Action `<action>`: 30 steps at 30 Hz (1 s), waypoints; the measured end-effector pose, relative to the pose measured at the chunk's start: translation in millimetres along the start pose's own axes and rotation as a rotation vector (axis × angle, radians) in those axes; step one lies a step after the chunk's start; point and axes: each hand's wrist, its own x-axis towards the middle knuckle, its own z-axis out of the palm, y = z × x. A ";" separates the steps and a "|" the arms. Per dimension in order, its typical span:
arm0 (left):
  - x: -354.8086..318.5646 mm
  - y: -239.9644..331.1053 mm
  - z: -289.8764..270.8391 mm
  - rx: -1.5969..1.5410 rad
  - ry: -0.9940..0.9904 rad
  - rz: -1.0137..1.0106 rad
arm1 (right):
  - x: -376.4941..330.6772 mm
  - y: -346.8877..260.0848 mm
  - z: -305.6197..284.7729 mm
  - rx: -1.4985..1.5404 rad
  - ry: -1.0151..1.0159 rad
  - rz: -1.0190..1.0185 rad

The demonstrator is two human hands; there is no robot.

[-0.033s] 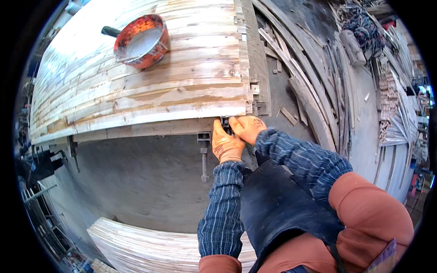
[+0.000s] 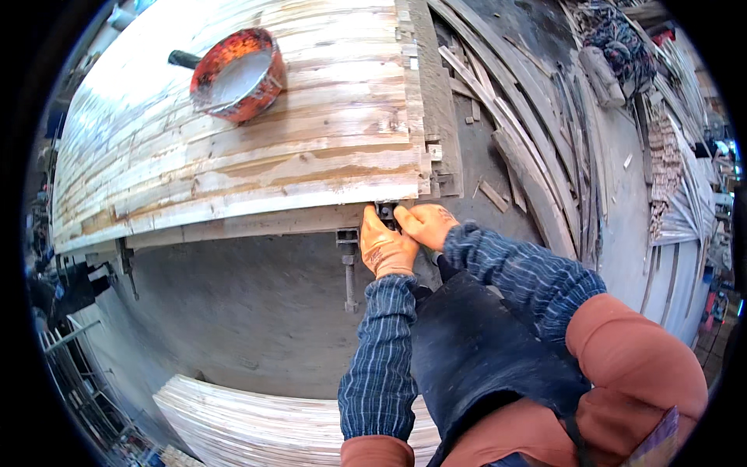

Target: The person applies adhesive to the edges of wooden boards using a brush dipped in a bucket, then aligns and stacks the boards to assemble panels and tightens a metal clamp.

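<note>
Both gloved hands meet at a small dark clamp (image 2: 386,212) on the near edge of a glued plank panel (image 2: 257,148), just right of the frame's centre. The left hand (image 2: 384,249) curls its grip against the clamp from below; the right hand (image 2: 424,224) closes its grip on it from the right. A red glue bowl (image 2: 237,74) sits upper left on the panel.

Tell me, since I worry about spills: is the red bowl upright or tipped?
Upright. The bowl sits flat on the boards, its open top facing up, pale contents inside.
</note>
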 end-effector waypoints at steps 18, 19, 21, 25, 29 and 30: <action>-1.6 10.1 -3.7 0.125 0.065 -0.104 | 45.3 -6.7 -46.1 0.889 0.008 0.270; -3.0 10.2 -2.4 0.149 0.073 -0.111 | 43.8 -6.9 -48.6 0.860 -0.036 0.277; -3.4 10.3 0.6 0.173 0.159 -0.070 | 41.0 -8.2 -48.7 0.852 -0.085 0.239; -2.8 8.2 0.4 0.195 0.093 -0.127 | 29.1 -10.6 -38.6 0.789 -0.196 0.299; -27.5 -11.7 -14.5 0.108 -0.029 -0.169 | 20.3 -10.0 -33.7 0.768 -0.160 0.301; -38.3 -20.5 -20.0 0.128 -0.070 -0.184 | 21.1 -10.9 -34.3 0.766 -0.160 0.313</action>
